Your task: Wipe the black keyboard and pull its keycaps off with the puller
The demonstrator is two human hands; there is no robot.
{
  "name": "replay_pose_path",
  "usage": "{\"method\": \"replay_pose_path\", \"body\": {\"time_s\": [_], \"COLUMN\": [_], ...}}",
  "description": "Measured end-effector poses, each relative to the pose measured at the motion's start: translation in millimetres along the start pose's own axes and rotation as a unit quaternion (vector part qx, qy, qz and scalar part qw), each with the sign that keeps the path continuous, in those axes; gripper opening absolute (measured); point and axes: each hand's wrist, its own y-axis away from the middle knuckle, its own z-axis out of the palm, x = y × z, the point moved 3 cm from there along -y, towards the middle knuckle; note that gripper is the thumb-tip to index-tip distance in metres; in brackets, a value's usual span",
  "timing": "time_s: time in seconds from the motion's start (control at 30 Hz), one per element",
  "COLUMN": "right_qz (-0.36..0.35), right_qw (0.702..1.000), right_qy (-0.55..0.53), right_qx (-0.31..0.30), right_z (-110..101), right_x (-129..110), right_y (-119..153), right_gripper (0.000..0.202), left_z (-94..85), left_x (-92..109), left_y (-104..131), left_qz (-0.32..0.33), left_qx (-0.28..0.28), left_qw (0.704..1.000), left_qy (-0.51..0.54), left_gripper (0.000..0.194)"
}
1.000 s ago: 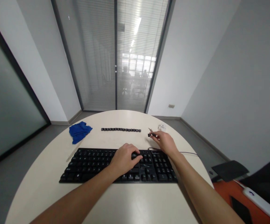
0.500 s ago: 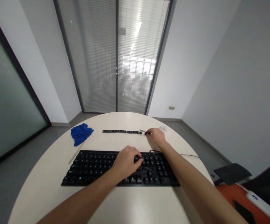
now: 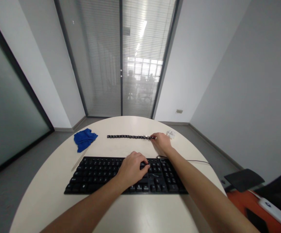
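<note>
Keycaps [image 3: 128, 137] lie in a row running left to right across the far table [image 3: 45, 197]; right hand [image 3: 161, 143] pinches a small tool at the row's right end; left hand [image 3: 132, 168] presses flat on the keyboard [image 3: 94, 173], parallel, nearer; bare tabletop between them.

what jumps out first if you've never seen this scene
A black keyboard lies across the near middle of the round pale table, with the left hand resting on its keys. Behind it runs a straight row of loose black keycaps, the right hand at its right end. A crumpled blue cloth lies far left.
</note>
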Motion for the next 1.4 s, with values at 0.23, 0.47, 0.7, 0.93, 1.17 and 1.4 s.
{"method": "replay_pose_path", "body": {"time_s": [0.23, 0.47, 0.7, 0.93, 1.17, 1.4], "right_qz": [0.001, -0.023, -0.064, -0.171, -0.222, -0.152], "right_qw": [1.000, 0.998, 0.980, 0.958, 0.956, 0.977], "right_qy": [-0.018, -0.038, -0.149, -0.230, -0.193, -0.147], "right_qx": [0.015, 0.034, 0.120, 0.003, -0.023, -0.035], "right_z": [-1, -31, -61, -42, -46, -64], "right_x": [2, -1, -26, -40, -10, 75], "right_y": [-1, 16, 90, 147, 155, 154], "right_gripper": [0.034, 0.022, 0.032, 0.024, 0.032, 0.026], "left_z": [-0.7, 0.9, -3.6, -8.5, -11.6, -28.8], "left_x": [0, 0, 5, 17, 38, 12], "left_y": [0, 1, 4, 15, 36, 40], "left_qz": [0.003, 0.001, -0.021, 0.016, 0.057, -0.058], "left_qx": [0.003, 0.005, 0.012, -0.005, -0.046, -0.101], "left_qw": [1.000, 1.000, 0.998, 0.992, 0.991, 0.983], "left_qy": [0.005, -0.005, -0.051, -0.126, -0.114, -0.139], "left_gripper": [0.004, 0.011, 0.025, 0.024, 0.027, 0.069]}}
